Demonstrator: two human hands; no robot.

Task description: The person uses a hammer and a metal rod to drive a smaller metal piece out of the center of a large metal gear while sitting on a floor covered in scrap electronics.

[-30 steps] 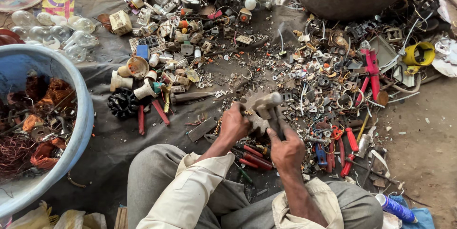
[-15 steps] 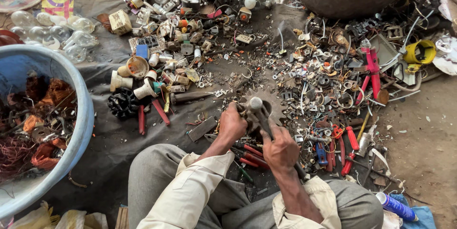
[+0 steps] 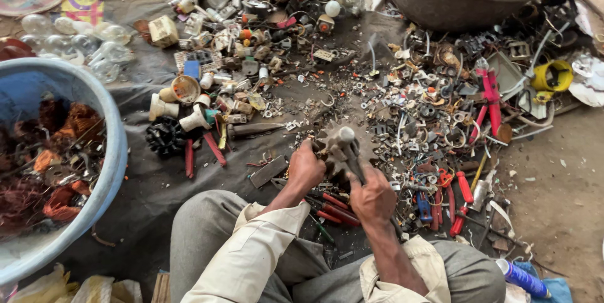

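Starting at nine o'clock, a blue tub [image 3: 110,152] is seen holding copper-coloured wire coils, kept apart from the loose scrap. Beside it, at about ten o'clock, white ceramic fittings [image 3: 170,108] and a black toothed part [image 3: 165,136] are laid on a dark sheet [image 3: 151,196] spread over the ground. At the centre, a toothed metal gear [image 3: 336,149] is held just above the sheet: the left hand [image 3: 306,168] is closed on its left edge, seemingly to steady it, while the right hand [image 3: 372,196] is clamped around a dark tool handle pressed against it. Toward three o'clock, red-handled pliers [image 3: 487,98] and a yellow ring [image 3: 552,76] are scattered among small metal pieces.
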